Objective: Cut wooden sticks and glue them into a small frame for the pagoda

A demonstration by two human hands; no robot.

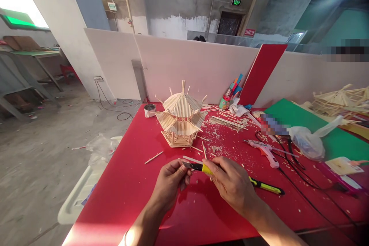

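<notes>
My right hand (230, 177) is closed around a yellow and black utility knife (206, 169), its blade end pointing left. A yellow and black handle (268, 186) shows beyond that hand, in line with the knife. The fingers of my left hand (173, 178) are pinched together at the blade; what they hold is too small and covered to make out. Just behind the knife lies a pale, whitish stick (192, 159); I cannot tell if it is held. Beyond both hands stands a two-tiered pavilion model (182, 123) built of thin wooden sticks.
On the red table (121, 200) are loose sticks (230, 122), shavings, a pink-white glue gun (265, 152) with cords, and a plastic bag (308, 142). A small cup (150, 110) and a pen holder (224, 102) stand at the back. A green board (291, 117) lies right.
</notes>
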